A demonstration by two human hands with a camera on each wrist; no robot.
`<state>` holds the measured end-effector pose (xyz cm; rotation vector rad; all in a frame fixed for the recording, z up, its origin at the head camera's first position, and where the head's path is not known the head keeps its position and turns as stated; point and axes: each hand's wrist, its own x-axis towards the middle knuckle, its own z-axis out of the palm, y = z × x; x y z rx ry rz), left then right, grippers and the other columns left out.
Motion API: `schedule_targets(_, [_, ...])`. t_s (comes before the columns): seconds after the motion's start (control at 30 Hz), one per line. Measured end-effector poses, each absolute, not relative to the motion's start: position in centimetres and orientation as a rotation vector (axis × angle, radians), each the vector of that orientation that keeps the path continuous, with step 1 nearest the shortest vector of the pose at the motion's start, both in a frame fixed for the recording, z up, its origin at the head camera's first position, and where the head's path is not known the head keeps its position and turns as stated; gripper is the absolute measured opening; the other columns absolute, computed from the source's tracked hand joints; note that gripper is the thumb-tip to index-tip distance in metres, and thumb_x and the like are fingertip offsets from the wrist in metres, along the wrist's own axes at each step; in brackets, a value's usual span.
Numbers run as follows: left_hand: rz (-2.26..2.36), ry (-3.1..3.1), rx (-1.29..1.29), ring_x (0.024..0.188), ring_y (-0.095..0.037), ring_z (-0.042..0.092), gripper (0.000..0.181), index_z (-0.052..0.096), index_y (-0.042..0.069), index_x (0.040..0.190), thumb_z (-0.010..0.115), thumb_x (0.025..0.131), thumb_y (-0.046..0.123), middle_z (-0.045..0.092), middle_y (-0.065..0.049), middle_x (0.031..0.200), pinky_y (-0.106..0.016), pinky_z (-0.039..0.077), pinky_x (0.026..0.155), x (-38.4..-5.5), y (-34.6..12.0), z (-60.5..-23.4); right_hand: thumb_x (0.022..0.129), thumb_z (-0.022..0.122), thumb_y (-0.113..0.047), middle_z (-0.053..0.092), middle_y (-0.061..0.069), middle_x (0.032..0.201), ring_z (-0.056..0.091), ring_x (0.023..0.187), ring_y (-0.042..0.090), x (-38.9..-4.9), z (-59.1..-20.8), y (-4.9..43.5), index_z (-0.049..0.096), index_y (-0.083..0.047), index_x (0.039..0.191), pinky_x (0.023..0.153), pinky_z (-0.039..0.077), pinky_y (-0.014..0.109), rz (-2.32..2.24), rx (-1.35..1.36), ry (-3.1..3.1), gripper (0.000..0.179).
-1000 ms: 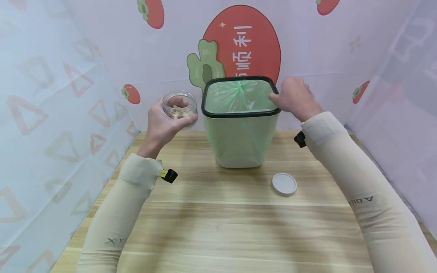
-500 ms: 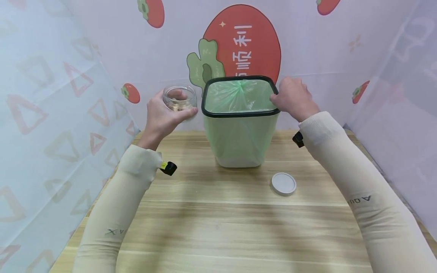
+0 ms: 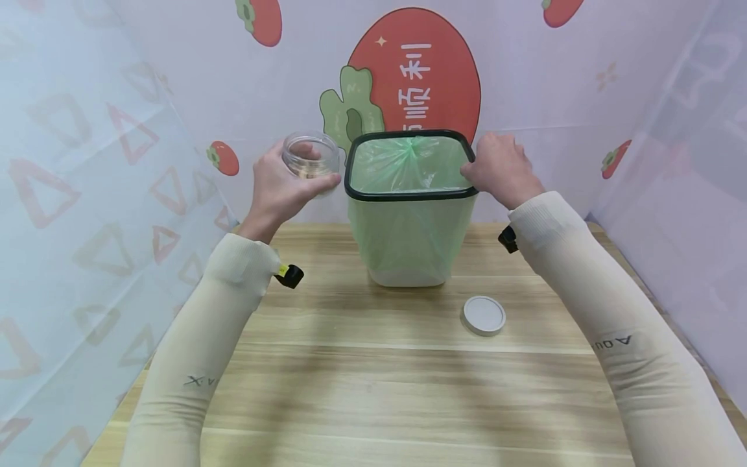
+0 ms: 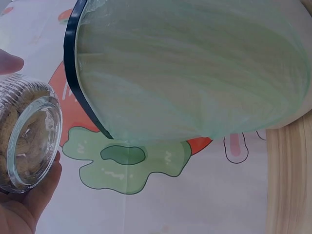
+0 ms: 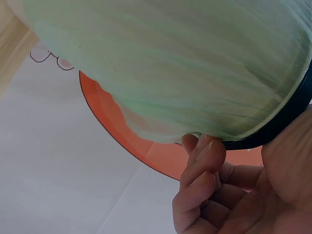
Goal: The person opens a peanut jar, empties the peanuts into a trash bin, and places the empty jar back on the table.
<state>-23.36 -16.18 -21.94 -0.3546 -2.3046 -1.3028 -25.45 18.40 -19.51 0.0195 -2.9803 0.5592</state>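
My left hand (image 3: pixel 280 185) grips a clear glass jar (image 3: pixel 312 155) without a lid, held up just left of the trash can. Brownish, roundish pieces show through the jar's ribbed wall (image 4: pixel 36 134) in the left wrist view; what they are I cannot tell. The trash can (image 3: pixel 414 240) stands upright with a black rim (image 3: pixel 411 196) and a pale green plastic bag (image 3: pixel 403 162) lining it and hanging outside. On the rim's right side, my right hand (image 3: pixel 504 165) holds on, thumb on top and curled fingers (image 5: pixel 200 187) below it against the bag.
A round white lid (image 3: pixel 484 314) lies on the wooden table (image 3: pixel 362 395), right of and in front of the trash can. Printed cloth walls (image 3: pixel 280 97) stand behind and on both sides. Each wrist wears a small black camera (image 3: pixel 290 277).
My left hand has risen slightly with the jar, and its forearm has shifted upward too. The right hand stays on the rim, its forearm moving only a little.
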Motion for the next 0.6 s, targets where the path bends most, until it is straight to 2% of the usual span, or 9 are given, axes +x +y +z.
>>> schedule_targets(0.37, [-1.214,-2.301,-0.364,0.095,-0.013,0.068,0.061,0.069,0.013,0.124,0.093,0.073,0.037,0.071,0.000,0.109,-0.024,0.058,0.082,-24.1,-15.7,-20.7,0.093,0.055,-0.015,0.043,0.005,0.069,0.049,0.059,0.023,-25.5,-19.5,18.3,0.046,-0.008,0.071,0.049,0.042,0.032,0.573,0.019,-2.969,0.025])
schedule_targets(0.6, [-1.167,-2.317,-0.349,0.094,-0.012,0.069,0.060,0.069,0.015,0.122,0.092,0.072,0.038,0.070,0.002,0.108,-0.024,0.057,0.083,-24.4,-15.2,-19.8,0.094,0.056,-0.015,0.049,0.009,0.074,0.052,0.062,0.024,-25.4,-19.6,18.2,0.053,-0.005,0.075,0.051,0.044,0.032,0.573,0.009,-2.972,0.022])
